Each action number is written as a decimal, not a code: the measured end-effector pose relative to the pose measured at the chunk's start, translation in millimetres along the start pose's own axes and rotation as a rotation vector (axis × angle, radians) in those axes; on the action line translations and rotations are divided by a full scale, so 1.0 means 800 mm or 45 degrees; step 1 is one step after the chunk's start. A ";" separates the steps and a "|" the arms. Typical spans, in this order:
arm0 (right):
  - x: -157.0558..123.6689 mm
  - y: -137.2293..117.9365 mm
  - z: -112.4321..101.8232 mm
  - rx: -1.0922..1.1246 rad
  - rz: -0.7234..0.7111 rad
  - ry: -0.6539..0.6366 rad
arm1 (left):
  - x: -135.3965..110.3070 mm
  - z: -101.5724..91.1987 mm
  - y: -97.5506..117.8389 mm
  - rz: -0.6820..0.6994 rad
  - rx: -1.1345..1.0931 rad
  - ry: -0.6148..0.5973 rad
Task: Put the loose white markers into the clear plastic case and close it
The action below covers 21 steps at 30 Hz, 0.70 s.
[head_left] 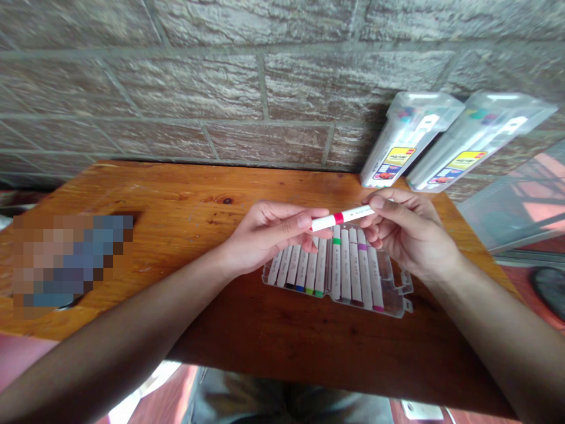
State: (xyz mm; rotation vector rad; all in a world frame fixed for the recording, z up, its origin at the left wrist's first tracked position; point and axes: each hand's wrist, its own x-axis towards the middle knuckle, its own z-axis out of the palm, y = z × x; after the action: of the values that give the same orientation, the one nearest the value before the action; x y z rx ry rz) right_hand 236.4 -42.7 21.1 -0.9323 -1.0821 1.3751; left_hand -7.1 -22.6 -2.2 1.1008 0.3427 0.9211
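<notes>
Between my two hands a white marker (356,214) with a red band is held nearly level, tilted up to the right. My left hand (282,229) pinches its red-tipped end with thumb and fingers. At the other end, the thumb and fingers of my right hand (404,227) are closed on the barrel. Below them an open clear plastic marker case (392,303) lies on the wooden table (265,341). Several white markers (346,271) with coloured bands and ends sit side by side in both halves of it. My hands hide the upper part of the case.
Two closed clear marker cases (399,141) with yellow labels stand at the table's back right, against the brick wall (265,88). A blurred-out, pixelated object (75,259) lies on the left of the table. The table's front edge is close to my lap.
</notes>
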 end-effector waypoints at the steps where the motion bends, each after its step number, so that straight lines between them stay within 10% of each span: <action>1: 0.000 0.000 0.000 -0.002 -0.006 -0.002 | 0.000 0.001 0.000 -0.007 -0.013 0.000; 21: 0.000 0.002 0.000 -0.039 -0.064 -0.004 | 0.002 0.005 0.003 -0.045 -0.010 0.070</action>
State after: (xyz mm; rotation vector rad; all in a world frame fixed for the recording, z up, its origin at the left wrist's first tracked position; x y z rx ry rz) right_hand 236.0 -43.0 19.8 -0.9193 -1.1243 1.3227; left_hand -5.0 -23.2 2.2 1.0603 0.4019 0.9214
